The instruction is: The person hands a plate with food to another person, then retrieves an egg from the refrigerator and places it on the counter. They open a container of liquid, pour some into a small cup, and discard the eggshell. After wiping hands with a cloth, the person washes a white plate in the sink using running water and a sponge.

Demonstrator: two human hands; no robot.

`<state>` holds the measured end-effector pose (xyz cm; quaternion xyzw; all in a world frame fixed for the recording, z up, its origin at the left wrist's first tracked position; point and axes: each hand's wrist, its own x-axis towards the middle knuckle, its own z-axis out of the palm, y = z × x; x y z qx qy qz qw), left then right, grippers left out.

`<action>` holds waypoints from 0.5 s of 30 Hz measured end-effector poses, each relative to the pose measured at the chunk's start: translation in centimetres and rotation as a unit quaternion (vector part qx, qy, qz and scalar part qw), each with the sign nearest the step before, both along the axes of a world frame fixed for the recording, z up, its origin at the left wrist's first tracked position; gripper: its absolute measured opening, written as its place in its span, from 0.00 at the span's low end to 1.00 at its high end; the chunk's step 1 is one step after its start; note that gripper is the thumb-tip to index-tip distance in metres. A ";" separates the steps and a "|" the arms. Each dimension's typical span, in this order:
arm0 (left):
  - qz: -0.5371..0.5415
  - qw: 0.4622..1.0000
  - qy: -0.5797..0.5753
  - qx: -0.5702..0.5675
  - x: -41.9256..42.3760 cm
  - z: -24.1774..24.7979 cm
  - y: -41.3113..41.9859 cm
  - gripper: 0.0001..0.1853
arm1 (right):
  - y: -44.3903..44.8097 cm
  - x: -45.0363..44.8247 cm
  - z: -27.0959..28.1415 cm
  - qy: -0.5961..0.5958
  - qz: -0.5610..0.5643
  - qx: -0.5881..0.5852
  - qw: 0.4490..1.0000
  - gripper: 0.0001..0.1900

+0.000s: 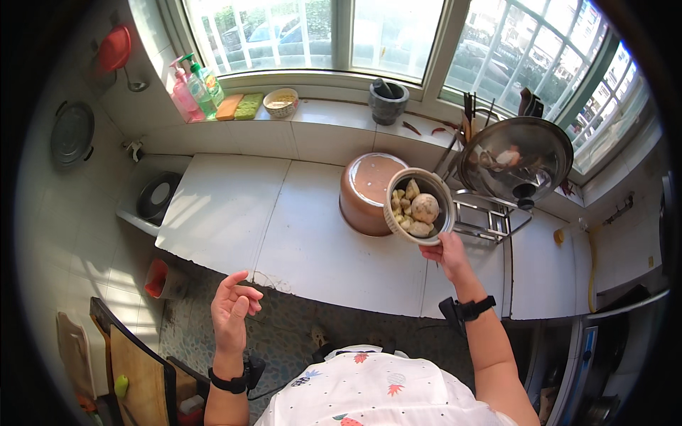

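My right hand (pixel 446 255) grips the near rim of a round bowl (pixel 392 215), which is tilted and overlaps the right side of an upturned brown pot (pixel 365 183). Inside the bowl are a round pale root vegetable or bulb (pixel 425 207) and several smaller yellowish pieces (pixel 403 205). My left hand (pixel 233 309) holds nothing; its fingers are apart and partly curled, near the front edge of the white tiled counter (pixel 319 255).
A metal rack (pixel 482 215) with a glass lid (pixel 517 160) stands right of the bowl. On the window ledge are a stone mortar (pixel 388 104), a small patterned bowl (pixel 281 103), sponges (pixel 248 106) and pump bottles (pixel 186 96). A sink (pixel 133 215) lies left; cutting boards (pixel 136 373) stand lower left.
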<state>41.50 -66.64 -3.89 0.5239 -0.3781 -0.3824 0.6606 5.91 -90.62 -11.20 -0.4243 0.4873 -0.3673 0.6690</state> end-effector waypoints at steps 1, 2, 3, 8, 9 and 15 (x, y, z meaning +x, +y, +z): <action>0.008 1.000 -0.005 0.005 0.9 -0.2 0.4 0.25 | -1.6 2.1 0.3 -0.019 -0.003 -0.028 0.999 0.16; 0.016 1.000 -0.010 0.010 1.7 -0.4 0.9 0.26 | -3.2 4.2 0.5 -0.017 -0.012 -0.027 0.999 0.17; 0.020 1.000 -0.014 0.012 2.5 -0.6 1.4 0.26 | -4.7 6.0 0.6 -0.008 -0.009 -0.029 1.000 0.18; 0.038 0.998 -0.030 0.039 6.1 -1.7 3.3 0.24 | -9.2 12.4 0.0 -0.009 -0.070 0.009 0.997 0.19; 0.042 0.998 -0.030 0.044 6.7 -1.9 3.5 0.23 | -9.3 13.0 -0.3 -0.003 -0.073 0.013 0.997 0.19; 0.020 0.998 0.011 0.059 9.9 -3.1 3.1 0.21 | -7.6 15.0 -0.5 -0.046 -0.123 0.030 0.991 0.24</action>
